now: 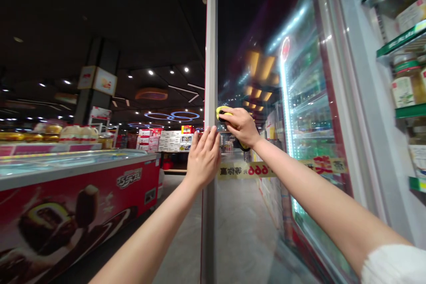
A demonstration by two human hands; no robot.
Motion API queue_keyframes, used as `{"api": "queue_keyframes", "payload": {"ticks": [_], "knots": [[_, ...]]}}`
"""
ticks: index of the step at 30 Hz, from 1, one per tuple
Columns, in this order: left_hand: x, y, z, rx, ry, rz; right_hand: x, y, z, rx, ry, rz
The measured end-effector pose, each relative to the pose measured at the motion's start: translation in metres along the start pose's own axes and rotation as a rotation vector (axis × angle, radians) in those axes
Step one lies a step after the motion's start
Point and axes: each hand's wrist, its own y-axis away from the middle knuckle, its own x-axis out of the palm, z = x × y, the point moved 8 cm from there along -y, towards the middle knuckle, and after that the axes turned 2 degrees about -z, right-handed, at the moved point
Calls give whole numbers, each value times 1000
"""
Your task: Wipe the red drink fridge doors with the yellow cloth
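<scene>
A: Red chest freezer far left, ice-cream bar artwork on its side, white logo too stylised to read. Stacked cartons in the aisle behind it, print too small.

B: Hands?

A: Left hand is flat, fingers together and extended, palm pressed on the grey door frame of the open glass door. Released, holds nothing. Right hand is curled around a yellow-and-black tool, grasping it from above. Tool sits against the glass just beside the frame, at hand height. Can't tell which kind of tool.

B: Any text on the door?

A: Yellow sticker strip low on the glass, seen mirrored: "666" plus Chinese characters. Right of that, fridge shelves with green edges carry jars; labels not readable.
</scene>
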Motion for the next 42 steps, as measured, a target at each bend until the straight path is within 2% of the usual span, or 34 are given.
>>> {"api": "queue_keyframes", "payload": {"ticks": [3, 5, 7, 11, 14, 16, 18, 23, 25, 28, 31, 33, 35, 38, 40, 42], "knots": [[-4, 6, 4, -15, -10, 0, -2, 12, 12, -102, -67, -44], [-5, 9, 5, -25, -7, -5, 5, 11, 24, -169, -11, 32], [-6, 11, 7, -35, 2, -7, 12, 3, 31, -170, 89, 117], [-4, 8, 8, -34, 4, 15, 12, -43, 23, -44, 264, 195], [-2, 3, 10, -40, 5, 25, 8, -84, 7, 72, 326, 179], [-2, 0, 12, -38, 3, 24, 9, -98, 0, 116, 331, 164], [-2, -1, 13, -35, -2, 20, 13, -92, 2, 105, 314, 165], [-8, -1, 17, -65, 6, -26, 22, -30, 21, -46, 255, 223], [-9, -1, 18, -83, 29, -46, 19, -17, 19, -72, 275, 239], [-7, -5, 17, -92, 74, -49, 8, -25, 1, -17, 348, 228], [-4, -12, 14, -92, 99, -47, -9, -35, -22, 172, 445, 148], [-3, -18, 11, -90, 102, -52, -17, -28, -24, 285, 495, 88], [-1, -23, 6, -76, 111, -53, -14, -17, -13, 273, 498, 89], [4, -30, -3, -41, 139, -46, -1, -15, 5, 139, 452, 181], [9, -34, -9, -25, 147, -42, 0, -25, -1, 142, 445, 206], [16, -38, -13, -19, 148, -31, -8, -36, -19, 233, 467, 177]]}}
